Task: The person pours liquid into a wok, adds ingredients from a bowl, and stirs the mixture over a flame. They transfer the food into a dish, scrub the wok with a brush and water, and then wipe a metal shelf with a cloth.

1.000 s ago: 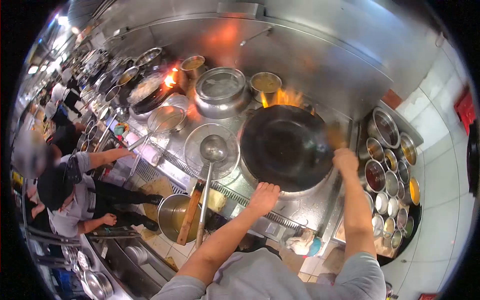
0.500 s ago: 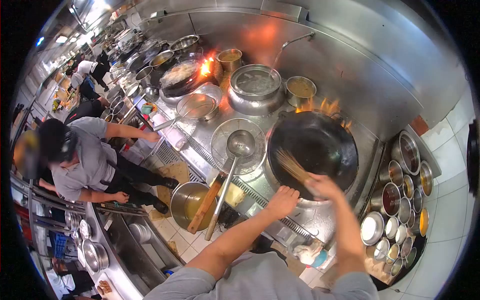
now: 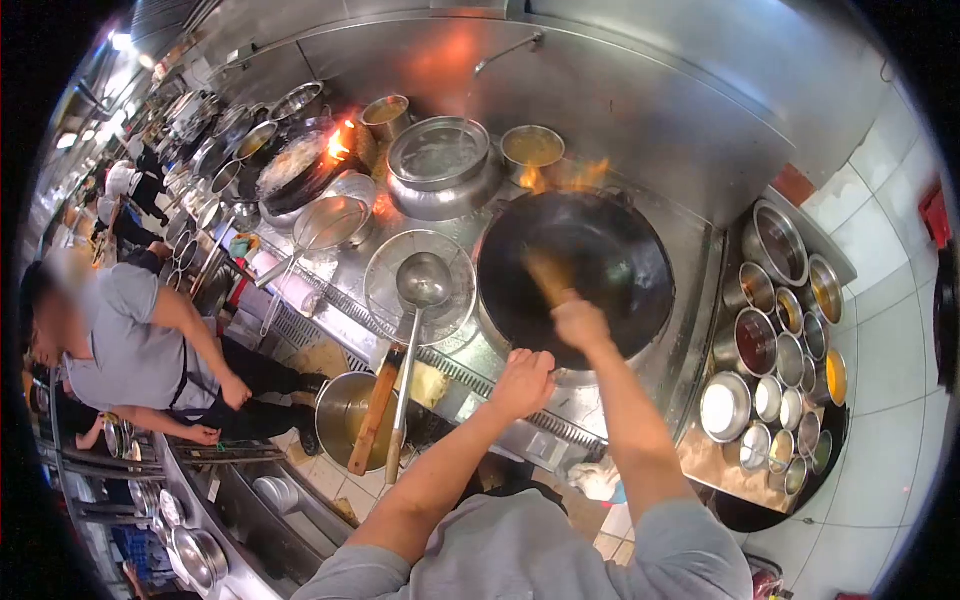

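A large black wok [image 3: 625, 285] sits on the stove, flames showing behind its far rim. My left hand [image 3: 524, 384] is closed at the wok's near left edge, fingers curled over the rim; exactly what they grip is partly hidden. Inside the wok, my right hand [image 3: 581, 325] is wrapped round a bamboo wok brush [image 3: 548, 275], whose bristles are blurred by motion and point toward the far left. Left of the wok, a steel ladle [image 3: 424, 279] lies in a round wire strainer [image 3: 378, 290], its handle reaching toward me.
A pot [image 3: 345, 412] stands low at left, a wooden-handled tool [image 3: 372, 415] across it. Behind are a steel pot of water [image 3: 440, 152] and a smaller pot [image 3: 533, 147]. Several seasoning containers [image 3: 725, 407] fill the right side. A co-worker [image 3: 150, 330] stands at left.
The brush and my right hand have moved from the wok's near edge farther into it. My left hand stays at the rim. The view has shifted, and the co-worker's arm has come down.
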Demonstrator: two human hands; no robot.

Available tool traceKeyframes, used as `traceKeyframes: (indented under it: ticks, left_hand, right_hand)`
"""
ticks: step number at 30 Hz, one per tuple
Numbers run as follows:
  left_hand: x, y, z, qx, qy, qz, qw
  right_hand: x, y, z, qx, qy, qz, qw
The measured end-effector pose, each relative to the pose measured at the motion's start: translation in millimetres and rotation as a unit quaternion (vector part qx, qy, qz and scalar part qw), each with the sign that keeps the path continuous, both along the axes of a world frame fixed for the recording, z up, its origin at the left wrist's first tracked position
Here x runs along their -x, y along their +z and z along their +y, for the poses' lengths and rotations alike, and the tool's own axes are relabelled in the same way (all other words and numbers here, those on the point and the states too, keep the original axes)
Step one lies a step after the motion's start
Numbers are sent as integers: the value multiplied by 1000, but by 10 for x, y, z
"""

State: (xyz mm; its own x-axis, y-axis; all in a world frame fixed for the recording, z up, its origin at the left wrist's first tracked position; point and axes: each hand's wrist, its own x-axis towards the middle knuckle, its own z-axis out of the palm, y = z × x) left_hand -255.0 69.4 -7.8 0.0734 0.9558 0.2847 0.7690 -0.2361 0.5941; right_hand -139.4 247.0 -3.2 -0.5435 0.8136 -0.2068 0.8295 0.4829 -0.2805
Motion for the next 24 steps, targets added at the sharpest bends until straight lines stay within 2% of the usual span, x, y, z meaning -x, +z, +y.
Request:
traceKeyframes:
  ticks: [1,2,4,5,6,7,9,10,13,14,15,16,17,18,19,20,21,23,24]
  left_hand:
    - [-2,-1,23,4,2,3,1000]
    - [-4,-16,27,-2,2,6,1000]
    - [4,-51,8,-17,-1,14,1000]
    - [2,-17,2,-22,-7,13,1000]
    - [-7,-7,-14,-21,-9,10,1000]
    - [-12,7,1,-23,-8,7,1000]
    - [2,7,-1,-45,0,-6,999]
    - [17,-8,4,-67,6,-16,998]
    - [46,64,-91,-125,40,9,991]
    - [39,95,-121,-145,56,25,987]
    - [24,70,-131,-138,74,32,987]
    - [-1,74,-131,-134,81,36,987]
    - [-14,86,-128,-130,88,39,987]
    - [-16,94,-133,-127,93,44,987]
    - [-13,84,-112,-127,98,37,986]
    - [-17,49,-117,-126,107,31,986]
    - [-8,30,-154,-123,119,27,985]
    - [1,62,-190,-116,121,21,986]
    - [10,74,-204,-124,120,14,985]
  right_hand:
    - [90,243,-270,71,-2,88,994]
    - [-4,79,-422,99,-74,206,971]
    - [-445,621,-209,177,0,63,982]
    - [-796,482,151,63,61,-55,995]
    - [-1221,345,485,-34,-4,-95,995]
    - [-1438,526,722,-73,-115,-179,974]
    - [-1497,972,759,-238,-266,-2,934]
    - [-1481,1043,809,-305,-305,37,901]
    - [-1160,917,725,-213,-287,33,933]
    - [-1030,733,640,-157,-233,37,959]
    - [-865,330,630,-105,-214,-7,971]
    - [-647,256,348,-14,-221,-24,975]
    - [-440,6,124,19,-162,-10,987]
    - [-271,232,-192,76,-102,39,991]
    - [-261,341,-423,109,17,117,987]
    - [-300,827,-711,182,-9,168,969]
    - [-473,1187,-762,237,42,132,962]
    - [-983,1586,-599,222,58,-92,969]
    - [-1359,1529,-340,151,79,-172,970]
